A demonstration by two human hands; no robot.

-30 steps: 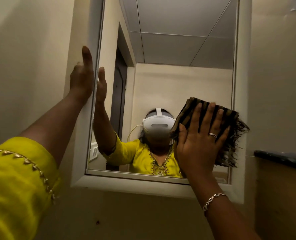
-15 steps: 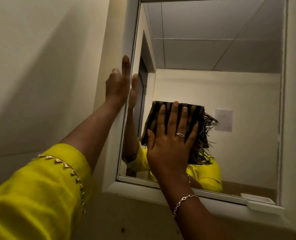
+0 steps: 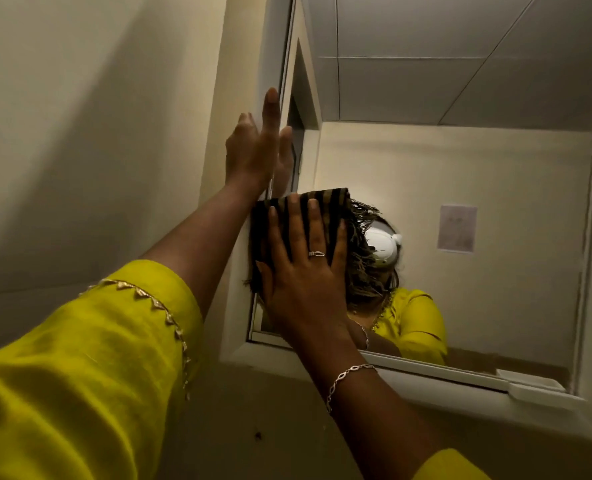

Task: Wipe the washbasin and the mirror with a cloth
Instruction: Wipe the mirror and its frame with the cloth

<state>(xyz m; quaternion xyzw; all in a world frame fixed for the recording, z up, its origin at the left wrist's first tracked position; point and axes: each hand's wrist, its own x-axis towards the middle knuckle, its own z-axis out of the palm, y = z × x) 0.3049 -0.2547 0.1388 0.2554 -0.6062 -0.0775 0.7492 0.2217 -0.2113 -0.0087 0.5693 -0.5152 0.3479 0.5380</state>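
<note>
A white-framed mirror (image 3: 461, 168) hangs on the cream wall ahead. A dark striped cloth (image 3: 325, 202) with a fringed edge lies flat against the glass at its lower left corner. My right hand (image 3: 301, 271) presses the cloth to the mirror with straight, spread fingers. My left hand (image 3: 253, 150) rests flat on the mirror's left frame edge, fingers straight and pointing up. The washbasin is out of view.
The mirror frame (image 3: 239, 355) has a small white ledge (image 3: 533, 389) at its bottom right. A cream wall (image 3: 97, 133) fills the left side. The glass reflects a ceiling, a doorway and a paper on the far wall.
My right hand has slid the cloth leftward across the glass, from the lower right to the lower left corner. The left hand has stayed on the frame edge.
</note>
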